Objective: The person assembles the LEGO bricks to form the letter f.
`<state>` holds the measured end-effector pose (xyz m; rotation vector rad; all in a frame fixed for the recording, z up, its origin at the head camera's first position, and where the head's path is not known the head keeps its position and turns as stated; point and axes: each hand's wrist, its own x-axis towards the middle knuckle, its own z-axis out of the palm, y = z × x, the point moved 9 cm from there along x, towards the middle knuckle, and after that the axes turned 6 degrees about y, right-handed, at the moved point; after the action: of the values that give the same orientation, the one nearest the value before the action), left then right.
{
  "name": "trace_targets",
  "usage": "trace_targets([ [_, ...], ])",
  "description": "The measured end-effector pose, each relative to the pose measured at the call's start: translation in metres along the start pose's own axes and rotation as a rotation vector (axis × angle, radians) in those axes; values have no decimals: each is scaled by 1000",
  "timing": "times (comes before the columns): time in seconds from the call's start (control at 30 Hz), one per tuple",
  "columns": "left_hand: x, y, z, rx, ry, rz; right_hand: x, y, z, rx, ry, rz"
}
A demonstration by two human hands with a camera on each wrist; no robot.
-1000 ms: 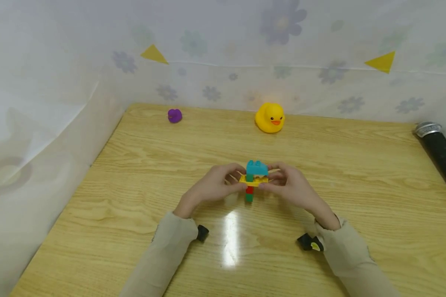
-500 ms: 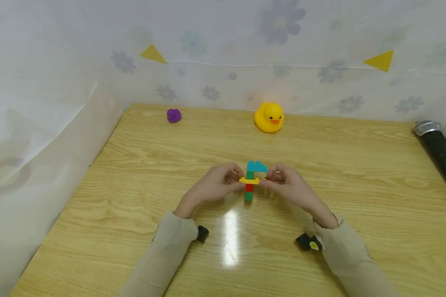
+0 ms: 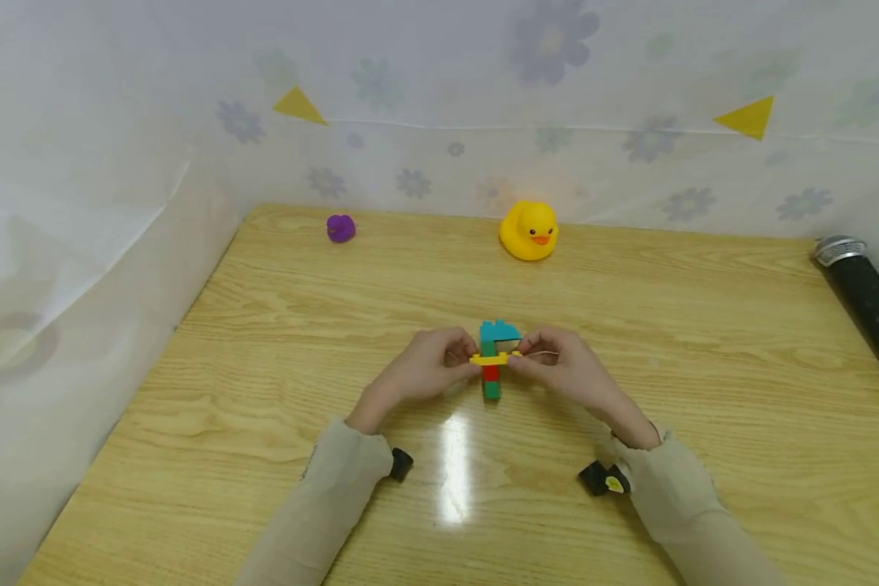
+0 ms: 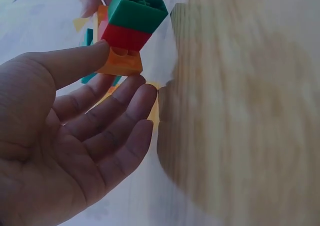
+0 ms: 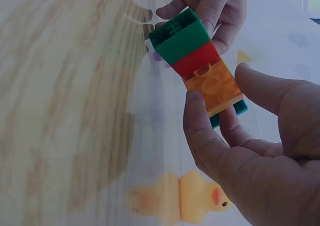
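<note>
Both hands hold one toy building-block stack in midair over the table. From the top it has a blue curved brick (image 3: 498, 330), a green brick (image 3: 488, 348), a yellow plate (image 3: 491, 359), a red brick (image 3: 491, 373) and a lower green brick (image 3: 492, 390). My left hand (image 3: 432, 362) pinches the yellow plate's left end with thumb and fingertips. At its other end, my right hand (image 3: 573, 370) pinches the same plate. In the right wrist view, the plate's hollow underside and the green brick's open bottom (image 5: 175, 29) show. Fingers partly cover the upper bricks in both wrist views.
A yellow rubber duck (image 3: 529, 232) stands behind the hands, near the table's back edge. Farther left sits a small purple duck (image 3: 341, 229). A black microphone (image 3: 866, 305) lies at the right. A white flowered cloth (image 3: 439, 89) hangs behind the wooden table (image 3: 278, 325).
The stack has turned, so the yellow plate now looks more edge-on and its top part sits slightly further left. My right hand has shifted a little left. Both hands keep their hold.
</note>
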<state>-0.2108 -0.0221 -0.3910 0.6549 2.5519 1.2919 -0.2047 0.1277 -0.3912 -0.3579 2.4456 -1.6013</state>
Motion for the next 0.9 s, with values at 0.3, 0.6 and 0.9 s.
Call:
trace_targets([
  [0.3,0,-1,3,50,-34,-25,-1,5,5,-70,-34,62],
  [0.6,0,0,5,48,-40,-19,0,12,5,-132,-42,87],
  [0.9,-1,-3,6,28,-22,-48,-1,15,0,-202,-3,102],
])
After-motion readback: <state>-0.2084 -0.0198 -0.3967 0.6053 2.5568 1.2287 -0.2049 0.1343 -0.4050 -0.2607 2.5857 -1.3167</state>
